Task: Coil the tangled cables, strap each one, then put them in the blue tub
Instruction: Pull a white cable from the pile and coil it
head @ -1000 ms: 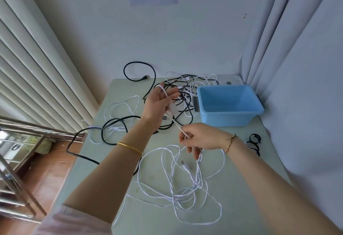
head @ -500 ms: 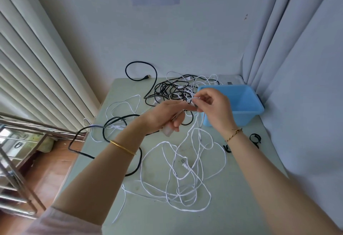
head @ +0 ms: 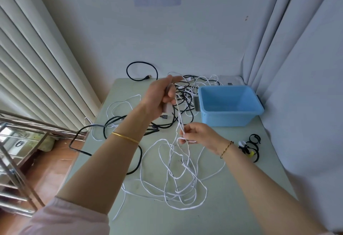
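Observation:
A long white cable [head: 174, 184] lies in loose loops on the pale green table [head: 232, 207]. My left hand [head: 161, 97] is raised above the table and grips the cable's upper end together with a small white plug block. Two strands run down from it to my right hand [head: 196, 135], which pinches them lower down. A tangle of black and white cables [head: 185, 93] lies behind my left hand. The blue tub [head: 230, 105] stands at the far right with nothing in it. Black straps [head: 251, 146] lie to the right of my right wrist.
A thick black cable [head: 89, 129] hangs over the table's left edge. Another black loop [head: 141, 71] leans on the back wall. Metal rails [head: 22, 129] stand at the left, blinds behind them, and a curtain [head: 297, 67] hangs along the right side.
My hands were together near the tub; now the left has risen and the right has dropped toward me, drawing the white cable strands taut between them.

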